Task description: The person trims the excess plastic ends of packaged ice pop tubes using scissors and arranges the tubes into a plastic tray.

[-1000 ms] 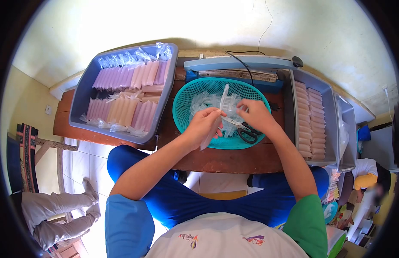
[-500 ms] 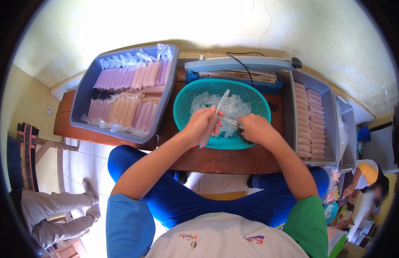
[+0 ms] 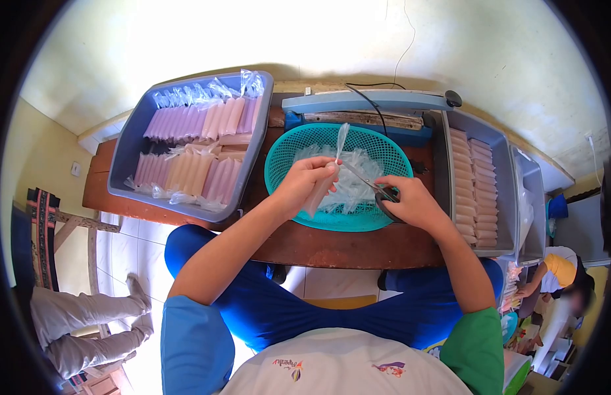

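My left hand (image 3: pixel 305 184) grips a filled plastic tube (image 3: pixel 318 192) near its knotted top, and the clear plastic end (image 3: pixel 342 139) sticks up above the fingers. In my right hand (image 3: pixel 410 201) are black-handled scissors (image 3: pixel 366 180), their blades pointing at the plastic just above the knot. Both hands are over the front part of a turquoise basket (image 3: pixel 279 144), which holds a pile of clear plastic scraps (image 3: pixel 366 163).
A grey tray (image 3: pixel 119 145) of pink and purple tubes stands at left, another grey tray (image 3: pixel 505 148) of tubes at right. Behind the basket lies a blue sealer (image 3: pixel 371 100) with a cable. Other people are at the far left and far right.
My right hand has picked up the scissors from the basket and brought their blades up to the tube's plastic end. My left hand still holds the tube, almost in the same place.
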The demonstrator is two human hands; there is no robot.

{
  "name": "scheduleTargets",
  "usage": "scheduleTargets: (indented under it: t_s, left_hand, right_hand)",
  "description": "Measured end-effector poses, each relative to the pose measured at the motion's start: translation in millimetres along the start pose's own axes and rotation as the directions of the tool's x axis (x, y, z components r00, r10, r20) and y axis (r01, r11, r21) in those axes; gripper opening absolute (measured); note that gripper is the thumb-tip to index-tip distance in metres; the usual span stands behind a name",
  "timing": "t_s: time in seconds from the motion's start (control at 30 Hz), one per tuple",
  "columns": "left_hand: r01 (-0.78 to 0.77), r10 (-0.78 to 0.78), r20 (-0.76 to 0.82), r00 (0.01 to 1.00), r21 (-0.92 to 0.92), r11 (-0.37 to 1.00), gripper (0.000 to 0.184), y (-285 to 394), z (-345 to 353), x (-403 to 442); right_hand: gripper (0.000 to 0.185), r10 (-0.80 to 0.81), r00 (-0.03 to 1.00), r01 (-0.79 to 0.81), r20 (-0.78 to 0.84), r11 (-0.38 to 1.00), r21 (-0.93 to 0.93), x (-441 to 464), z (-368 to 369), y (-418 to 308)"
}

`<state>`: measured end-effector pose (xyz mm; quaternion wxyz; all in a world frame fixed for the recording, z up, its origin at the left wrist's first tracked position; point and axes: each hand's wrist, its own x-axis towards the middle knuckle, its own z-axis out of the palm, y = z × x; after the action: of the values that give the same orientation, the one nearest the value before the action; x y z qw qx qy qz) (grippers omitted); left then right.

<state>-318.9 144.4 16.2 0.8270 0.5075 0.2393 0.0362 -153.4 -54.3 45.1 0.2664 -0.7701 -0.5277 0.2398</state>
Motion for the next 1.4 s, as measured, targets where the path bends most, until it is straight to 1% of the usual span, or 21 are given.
scheduleTargets:
  t_s: [0.03,0.1,0.13,0.2,0.23,0.3,0.33,0.4,0.43,0.5,0.53,0.6,0.73,0.9,0.93,1.0,1.03,1.13,1.2,1.33,1.4]
  left_hand:
    - [-0.003,0.003,-0.003,1.0,0.001,1.0,0.029,0,-2,2]
    - [-0.099,0.105,-0.022,0.994,0.185,0.978,0.029,-2,-5,9]
    - [-0.102,0.108,-0.024,0.994,0.187,0.977,0.029,-2,-7,11]
    - [-0.157,0.186,-0.057,0.981,0.33,0.931,0.03,-1,-9,15]
    - [-0.156,0.184,-0.055,0.981,0.332,0.93,0.03,-2,-10,17]
    - [-0.165,0.232,-0.092,0.968,0.46,0.872,0.029,-4,-13,22]
    - [-0.164,0.23,-0.089,0.969,0.463,0.871,0.029,-6,-14,24]
    - [-0.173,0.262,-0.114,0.958,0.498,0.85,0.029,-11,-14,24]
    - [-0.169,0.257,-0.112,0.96,0.501,0.849,0.029,-13,-15,25]
    - [-0.123,0.209,-0.148,0.967,0.446,0.886,0.03,-17,-17,27]
    - [-0.12,0.205,-0.147,0.968,0.448,0.886,0.03,-18,-17,27]
    - [-0.105,0.179,-0.17,0.969,0.371,0.923,0.032,-20,-17,27]
    - [-0.083,0.149,-0.173,0.974,0.337,0.938,0.032,-21,-16,26]
    - [-0.15,0.226,-0.129,0.966,0.433,0.889,0.03,-24,-16,26]
    - [-0.15,0.226,-0.13,0.966,0.432,0.889,0.03,-24,-16,25]
    - [-0.159,0.257,-0.134,0.957,0.498,0.852,0.029,-24,-16,25]
    - [-0.157,0.255,-0.136,0.957,0.497,0.853,0.029,-25,-16,25]
    - [-0.147,0.274,-0.145,0.951,0.567,0.81,0.028,-27,-17,27]
    - [-0.183,0.325,-0.149,0.934,0.583,0.792,0.027,-27,-15,27]
    - [-0.133,0.295,-0.193,0.936,0.582,0.802,0.024,-22,-15,25]
    - [-0.091,0.299,-0.265,0.917,0.591,0.802,0.019,-24,-20,28]
  right_hand:
    - [0.043,-0.004,1.0,0.004,0.0,1.0,0.0,-4,-2,-2]
    - [0.047,0.192,0.98,-0.201,0.058,0.952,0.23,-12,-5,-3]
    - [0.047,0.188,0.98,-0.196,0.057,0.953,0.23,-14,-3,1]
    - [0.048,0.204,0.978,-0.205,0.044,0.897,0.393,-18,2,10]
    - [0.048,0.206,0.978,-0.206,0.042,0.896,0.395,-20,2,11]
    - [0.049,0.256,0.961,-0.272,0.104,0.81,0.52,-22,3,11]
    - [0.049,0.258,0.961,-0.271,0.101,0.808,0.523,-23,4,10]
    - [0.055,0.277,0.947,-0.319,0.163,0.745,0.586,-25,5,8]
    - [0.055,0.279,0.946,-0.32,0.162,0.741,0.59,-25,6,8]
    - [0.055,0.293,0.925,-0.378,0.24,0.689,0.618,-26,6,7]
    - [0.055,0.295,0.925,-0.38,0.241,0.685,0.621,-27,5,7]
    - [0.055,0.286,0.887,-0.46,0.362,0.606,0.649,-27,3,9]
    - [0.057,0.236,0.908,-0.417,0.345,0.562,0.714,-27,7,9]
    - [0.059,0.201,0.9,-0.433,0.386,0.51,0.744,-27,9,5]
    - [0.059,0.202,0.9,-0.434,0.387,0.51,0.743,-27,10,7]
    - [0.055,0.178,0.879,-0.464,0.442,0.534,0.707,-27,12,11]
    - [0.055,0.178,0.878,-0.466,0.445,0.533,0.706,-26,13,10]
    - [0.057,0.179,0.869,-0.477,0.461,0.551,0.685,-26,13,8]
    - [0.058,0.174,0.864,-0.484,0.472,0.543,0.686,-26,12,6]
    - [0.059,0.178,0.876,-0.467,0.448,0.541,0.699,-26,10,3]
    - [0.059,0.219,0.873,-0.482,0.436,0.525,0.702,-26,10,3]
